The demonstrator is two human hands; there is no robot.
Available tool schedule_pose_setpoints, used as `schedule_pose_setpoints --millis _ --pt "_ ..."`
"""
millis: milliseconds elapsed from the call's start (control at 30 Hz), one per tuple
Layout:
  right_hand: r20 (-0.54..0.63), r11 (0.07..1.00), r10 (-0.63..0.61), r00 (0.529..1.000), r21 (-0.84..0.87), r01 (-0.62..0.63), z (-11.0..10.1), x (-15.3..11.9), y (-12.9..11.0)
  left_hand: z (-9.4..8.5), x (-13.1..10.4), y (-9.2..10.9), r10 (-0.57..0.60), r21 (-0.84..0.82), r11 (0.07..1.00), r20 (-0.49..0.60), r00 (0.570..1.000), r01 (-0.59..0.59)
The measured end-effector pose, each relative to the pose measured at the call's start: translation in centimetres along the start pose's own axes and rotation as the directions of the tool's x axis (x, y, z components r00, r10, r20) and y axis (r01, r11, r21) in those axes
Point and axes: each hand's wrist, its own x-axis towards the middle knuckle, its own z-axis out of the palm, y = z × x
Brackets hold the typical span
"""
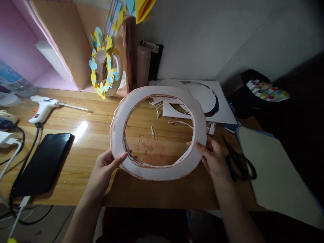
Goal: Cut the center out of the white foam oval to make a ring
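Note:
A large white cardboard ring (pixel 159 173) with rough brownish edges is held up above the wooden table, its face turned towards me. My left hand (pixel 107 162) grips its lower left, the thumb lying on the white face and the fingers behind. On the lower right, my right hand (pixel 210 153) pinches the ring the same way, fingers partly hidden at the back. Through the opening I see thin paper scraps (pixel 152 131) and reddish marks on the wood. Black scissors (pixel 239 162) lie just right of my right hand.
On the left are a white glue gun (pixel 44 107), a black phone (pixel 44 162) and several cables. White board with cut-outs (pixel 225 104) lies behind the ring. A ring decorated with yellow and blue paper (pixel 102 67) hangs at the back. A pale sheet (pixel 275 168) is at right.

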Motion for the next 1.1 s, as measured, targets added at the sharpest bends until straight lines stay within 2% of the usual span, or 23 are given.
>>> schedule_pose_setpoints --millis 467,867,1000,1100 --pt "-0.002 1.0 -0.024 1.0 -0.016 0.024 -0.3 -0.2 0.5 0.3 -0.2 0.4 0.02 0.02 1.0 -0.004 1.0 -0.02" --pt "-0.013 0.996 0.077 0.997 -0.039 -0.077 -0.4 -0.1 0.9 0.8 -0.3 0.9 0.02 0.021 1.0 -0.045 0.999 -0.019" --pt "0.008 0.993 0.109 0.994 -0.054 -0.108 -0.3 -0.1 1.2 0.8 -0.3 0.8 -0.002 0.046 0.999 -0.112 0.994 0.007" --pt "-0.002 0.99 0.137 0.991 -0.015 -0.137 -0.1 0.1 1.1 0.6 -0.2 0.7 0.044 0.083 0.996 -0.206 0.978 -0.028"
